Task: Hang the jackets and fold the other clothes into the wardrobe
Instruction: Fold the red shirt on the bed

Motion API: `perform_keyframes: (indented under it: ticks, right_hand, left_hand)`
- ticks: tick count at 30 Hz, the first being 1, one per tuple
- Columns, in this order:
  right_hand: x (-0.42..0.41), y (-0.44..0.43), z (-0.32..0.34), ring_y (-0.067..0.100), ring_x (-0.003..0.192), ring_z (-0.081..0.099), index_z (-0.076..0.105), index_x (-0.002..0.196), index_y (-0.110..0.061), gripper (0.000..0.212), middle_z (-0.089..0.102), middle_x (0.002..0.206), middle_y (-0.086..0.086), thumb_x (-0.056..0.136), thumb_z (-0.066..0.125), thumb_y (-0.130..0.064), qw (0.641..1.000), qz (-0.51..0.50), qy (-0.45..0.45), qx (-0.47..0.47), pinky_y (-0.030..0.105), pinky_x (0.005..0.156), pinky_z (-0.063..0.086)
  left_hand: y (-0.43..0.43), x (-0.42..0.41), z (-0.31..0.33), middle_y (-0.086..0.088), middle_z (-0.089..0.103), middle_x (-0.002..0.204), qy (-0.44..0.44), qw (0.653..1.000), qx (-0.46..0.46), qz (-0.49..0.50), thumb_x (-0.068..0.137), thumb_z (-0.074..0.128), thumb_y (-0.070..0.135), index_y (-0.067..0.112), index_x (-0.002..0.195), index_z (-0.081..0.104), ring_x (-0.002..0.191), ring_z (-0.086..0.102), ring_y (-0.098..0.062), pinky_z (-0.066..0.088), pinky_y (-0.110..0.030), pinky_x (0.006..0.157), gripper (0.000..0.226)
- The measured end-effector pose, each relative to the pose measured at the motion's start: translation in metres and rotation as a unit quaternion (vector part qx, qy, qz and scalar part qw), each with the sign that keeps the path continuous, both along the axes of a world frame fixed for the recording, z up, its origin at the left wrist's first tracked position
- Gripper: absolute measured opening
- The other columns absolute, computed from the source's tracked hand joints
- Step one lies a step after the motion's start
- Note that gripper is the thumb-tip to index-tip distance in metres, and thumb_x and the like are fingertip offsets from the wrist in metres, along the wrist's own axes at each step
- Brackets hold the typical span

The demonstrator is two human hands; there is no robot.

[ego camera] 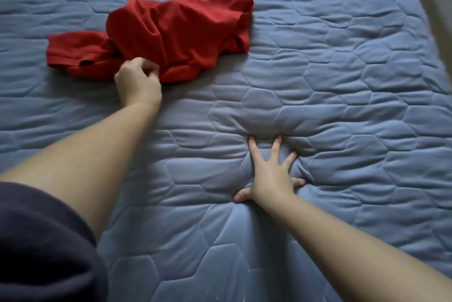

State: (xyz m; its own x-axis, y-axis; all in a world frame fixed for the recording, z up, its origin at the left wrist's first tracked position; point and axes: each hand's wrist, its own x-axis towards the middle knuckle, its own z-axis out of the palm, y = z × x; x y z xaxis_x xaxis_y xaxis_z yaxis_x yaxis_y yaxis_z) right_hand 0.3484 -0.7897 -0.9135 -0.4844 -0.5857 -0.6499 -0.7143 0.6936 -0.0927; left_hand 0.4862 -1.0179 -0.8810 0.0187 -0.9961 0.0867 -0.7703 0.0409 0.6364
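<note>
**On the blue quilted bed, a left hand takes hold of the red garment**

A wide blue quilted bed [342, 81] fills the view, stitched in big hexagons and rumpled all over. No wardrobe in shot, and no hanger either.

Now to the action. The left hand [138, 81] is out at full reach with its fingers [149, 66] curled in tight, pinching the near edge of the red garment [176, 32]. It looks a small bite of cloth, just the hem or a fold, though exactly how much sits under those fingers cannot be made out. The right hand [271, 174] has hold of nothing: it is spread wide and flat, fingers splayed, palm pressing into the quilt and denting it, well apart from the red cloth. It reads as a prop for the lean.

Out from the hands, the garment lies crumpled in the upper left of the bed. One part trails off to the left with a ribbed band showing, and the bulk is heaped behind. It looks like a light top rather than a jacket, so folding would be the call.

To do this well, draw the cloth toward the body, bring the right hand in on a second corner, then shake it flat on the bed before any fold. A one-handed drag risks bunching the garment.

A dark sleeve [44, 240] sits blurred at the bottom left.
</note>
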Motion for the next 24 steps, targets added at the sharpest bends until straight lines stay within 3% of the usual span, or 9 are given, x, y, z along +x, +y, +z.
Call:
perform_keyframes:
  ticks: [4,9,12,14,16,18,19,22,24]
  right_hand:
    - [0.000,0.000,0.004,0.047,0.140,-0.019,-0.015,0.140,-0.058,0.137,-0.037,0.151,0.002,0.048,0.087,-0.056,1.000,0.002,-0.014,0.000,0.082,0.094,0.020]
    - [-0.013,0.008,0.024,0.044,0.143,-0.014,-0.006,0.144,-0.055,0.126,-0.029,0.155,0.000,0.057,0.084,-0.056,0.998,0.022,-0.062,0.009,0.075,0.102,0.021]
    - [-0.019,0.035,0.042,0.035,0.146,0.011,0.013,0.153,-0.031,0.108,0.004,0.161,0.011,0.070,0.081,-0.037,0.989,0.059,-0.123,-0.052,0.047,0.115,0.024]
    - [-0.009,0.063,0.058,0.026,0.135,0.040,0.031,0.148,-0.015,0.082,0.039,0.149,0.014,0.077,0.072,-0.014,0.976,0.032,-0.185,-0.114,0.030,0.107,0.035]
    - [0.010,0.088,0.072,0.019,0.108,0.060,0.046,0.134,-0.009,0.055,0.059,0.129,0.013,0.083,0.063,-0.003,0.945,-0.069,-0.285,-0.147,0.025,0.089,0.048]
    - [0.034,0.104,0.081,0.009,0.080,0.061,0.052,0.114,-0.011,0.034,0.066,0.106,0.007,0.084,0.068,-0.005,0.904,-0.149,-0.374,-0.145,0.017,0.064,0.050]
    - [0.046,0.109,0.084,0.009,0.071,0.059,0.054,0.105,-0.012,0.028,0.065,0.095,0.006,0.083,0.070,-0.007,0.904,-0.158,-0.371,-0.144,0.019,0.059,0.049]
    - [0.071,0.122,0.092,0.019,0.073,0.059,0.064,0.085,-0.008,0.008,0.066,0.081,0.011,0.084,0.068,-0.015,0.937,-0.152,-0.273,-0.157,0.030,0.068,0.047]
    - [0.071,0.135,0.103,0.020,0.067,0.051,0.055,0.060,-0.012,0.030,0.055,0.061,0.009,0.086,0.067,-0.022,0.944,-0.164,-0.236,-0.163,0.030,0.063,0.038]
  left_hand:
    - [0.047,0.014,0.005,-0.010,0.060,0.098,0.019,0.997,0.059,-0.038,0.080,0.059,0.007,0.010,0.108,0.052,0.090,0.055,-0.027,0.039,-0.030,0.081,0.029]
    - [0.155,0.062,0.018,-0.012,0.059,0.091,-0.013,0.945,0.290,-0.152,0.079,0.064,0.010,0.012,0.114,0.044,0.071,0.059,-0.029,0.054,-0.040,0.068,0.040]
    - [0.232,0.097,0.026,-0.011,0.065,0.107,-0.076,0.857,0.428,-0.277,0.079,0.068,0.018,0.011,0.124,0.048,0.091,0.065,-0.026,0.054,-0.034,0.078,0.049]
    - [0.277,0.114,0.034,-0.006,0.065,0.116,-0.120,0.812,0.471,-0.324,0.078,0.067,0.028,0.014,0.125,0.051,0.102,0.063,-0.020,0.050,-0.027,0.085,0.051]
    - [0.306,0.124,0.044,-0.003,0.066,0.113,-0.138,0.795,0.486,-0.335,0.076,0.065,0.030,0.016,0.120,0.052,0.098,0.063,-0.016,0.047,-0.022,0.079,0.048]
    - [0.320,0.127,0.052,-0.005,0.067,0.108,-0.147,0.813,0.459,-0.327,0.077,0.064,0.028,0.016,0.114,0.054,0.095,0.063,-0.019,0.043,-0.022,0.073,0.041]
    - [0.322,0.128,0.056,-0.006,0.067,0.104,-0.147,0.830,0.436,-0.314,0.076,0.064,0.025,0.016,0.109,0.056,0.093,0.063,-0.021,0.041,-0.023,0.070,0.035]
    - [0.326,0.133,0.073,-0.004,0.066,0.085,-0.108,0.903,0.347,-0.229,0.074,0.065,0.018,0.023,0.094,0.058,0.083,0.062,-0.025,0.043,-0.030,0.069,0.023]
    - [0.329,0.139,0.090,0.004,0.063,0.072,-0.039,0.947,0.287,-0.140,0.073,0.069,0.016,0.027,0.081,0.057,0.070,0.059,-0.020,0.044,-0.029,0.067,0.018]
